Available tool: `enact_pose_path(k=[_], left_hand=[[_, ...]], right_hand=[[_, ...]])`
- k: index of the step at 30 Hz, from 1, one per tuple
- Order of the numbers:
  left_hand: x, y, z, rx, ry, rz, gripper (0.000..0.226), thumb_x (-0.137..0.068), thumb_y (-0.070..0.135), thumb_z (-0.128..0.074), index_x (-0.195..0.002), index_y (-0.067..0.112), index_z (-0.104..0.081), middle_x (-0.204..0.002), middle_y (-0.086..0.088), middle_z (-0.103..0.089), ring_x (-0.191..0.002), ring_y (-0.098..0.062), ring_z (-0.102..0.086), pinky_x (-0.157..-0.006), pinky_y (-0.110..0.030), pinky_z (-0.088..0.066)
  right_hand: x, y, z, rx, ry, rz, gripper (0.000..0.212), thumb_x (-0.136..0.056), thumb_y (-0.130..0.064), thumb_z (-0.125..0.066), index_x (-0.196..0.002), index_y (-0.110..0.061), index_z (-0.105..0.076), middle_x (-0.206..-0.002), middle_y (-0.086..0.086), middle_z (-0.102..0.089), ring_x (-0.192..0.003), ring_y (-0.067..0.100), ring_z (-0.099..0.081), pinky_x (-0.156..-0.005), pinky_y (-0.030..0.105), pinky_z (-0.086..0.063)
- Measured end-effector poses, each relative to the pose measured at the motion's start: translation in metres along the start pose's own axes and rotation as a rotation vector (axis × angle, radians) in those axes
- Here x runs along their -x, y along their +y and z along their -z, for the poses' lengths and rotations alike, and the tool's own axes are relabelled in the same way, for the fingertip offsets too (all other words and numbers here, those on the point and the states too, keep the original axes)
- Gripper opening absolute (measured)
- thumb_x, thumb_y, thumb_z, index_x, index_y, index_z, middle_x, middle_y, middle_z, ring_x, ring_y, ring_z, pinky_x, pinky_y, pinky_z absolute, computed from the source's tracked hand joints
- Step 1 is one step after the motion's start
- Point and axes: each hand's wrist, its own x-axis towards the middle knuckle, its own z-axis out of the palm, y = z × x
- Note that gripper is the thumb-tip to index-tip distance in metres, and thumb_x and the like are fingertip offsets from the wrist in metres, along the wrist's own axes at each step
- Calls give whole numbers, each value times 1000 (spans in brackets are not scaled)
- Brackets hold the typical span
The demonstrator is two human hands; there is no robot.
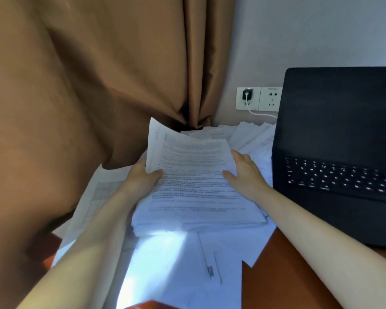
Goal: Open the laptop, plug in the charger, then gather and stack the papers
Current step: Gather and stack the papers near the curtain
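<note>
Paper: a thick white stack of printed sheets (pixel 196 188) lies on the reddish-brown wooden counter (pixel 276 270), beside the open black laptop (pixel 334 152). The left hand (pixel 143 177) pinches its left edge, thumb on top. The right hand (pixel 243 172) presses straight fingers against the right edge. The sheets look floppy and likely to slide, so both long edges are the best hold.
</note>
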Motion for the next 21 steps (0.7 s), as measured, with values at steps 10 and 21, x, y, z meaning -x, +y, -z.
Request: enact_pose_path(k=[10,21], left_hand=[[12,-5,84,256,260,167,41,-95,6,-50,-135,0,-45,-135,-17,-51,-116,-27,-52,-76,-20,-46],[24,-39,92,367,269,253,45,-96,15,-52,-136,-2,-45,-133,-15,-53,-122,-29,-51,-91,-26,-38]], right_hand=[[42,-24,15,-134,-175,45,26,-93,-8,-50,-117,-10,-62,-110,-1,-60,-107,14,-54,-76,14,-42],[71,-79,0,-439,-341,-135,53,-81,-7,-68,-132,-12,-51,-124,8,-55,-107,24,-59,-96,41,-50]])
